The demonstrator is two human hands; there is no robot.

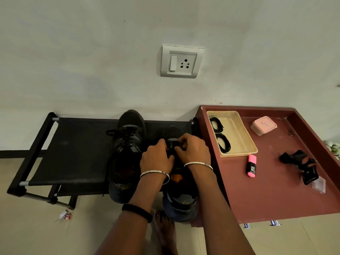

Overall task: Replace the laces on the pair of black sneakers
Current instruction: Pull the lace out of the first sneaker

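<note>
Two black sneakers stand on a black fabric rack (73, 150), toes toward the wall. The left sneaker (127, 153) is laced, its bow lying loose across the top. Over the lace area of the right sneaker (181, 196) both my hands are bunched together. My left hand (156, 157) and my right hand (193, 149) each pinch the black lace at the shoe's upper eyelets; the fingertips hide the lace itself. Two coiled black laces (223, 142) lie in a beige tray (239, 133) on the red table.
The dark red table (266, 190) stands right of the rack, carrying a pink highlighter (251, 165), a pink box (263, 125), black plastic clips (301, 163) and a clear packet. A wall socket is above. My bare foot and a wrapper scrap (64, 216) are on the floor.
</note>
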